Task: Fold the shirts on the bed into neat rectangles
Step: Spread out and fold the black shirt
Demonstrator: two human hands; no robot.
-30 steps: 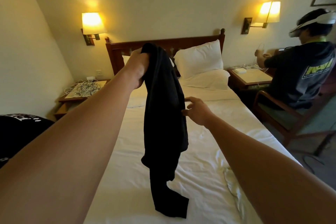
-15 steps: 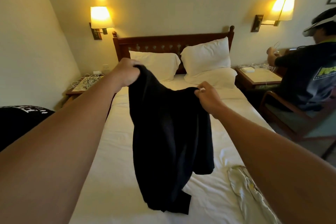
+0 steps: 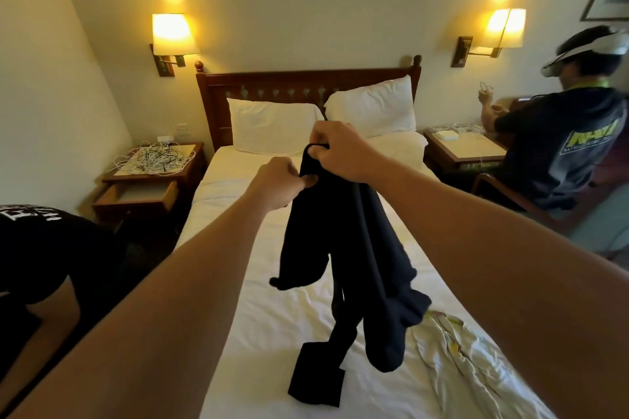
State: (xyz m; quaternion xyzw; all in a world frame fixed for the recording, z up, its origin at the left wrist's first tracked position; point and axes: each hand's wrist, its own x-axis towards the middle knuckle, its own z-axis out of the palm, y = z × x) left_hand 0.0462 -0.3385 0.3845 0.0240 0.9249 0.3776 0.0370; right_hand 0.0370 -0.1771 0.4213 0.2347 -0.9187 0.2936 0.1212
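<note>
Head view: I see the black shirt (image 3: 343,248) held up over the bed (image 3: 258,333), bunched and twisted, with its lowest part lying on the white sheet near the foot.
Second shirt: a pale crumpled shirt (image 3: 456,360) lies on the sheet by my right forearm, just beside the hanging black cloth.
Risk, tangle: I judge the black shirt is still a rope of cloth, not spread. If I lay it down like this, the folds will trap a sleeve inside and the rectangle will come out lumpy.
Risk, drag: the trailing end rests on the sheet. A sideways shake could sweep it into the pale shirt and pull that one along.
Risk, grip: both holds sit close together at the top, so I cannot yet find the shoulders. Letting go with one hand could drop the whole bundle.
Left hand (image 3: 280,182): fingers curled, thumb and fingertips pinching the upper edge of the black cloth.
Right hand (image 3: 335,151): fingers closed tight around a gathered fold at the very top, slightly above the left.
</note>
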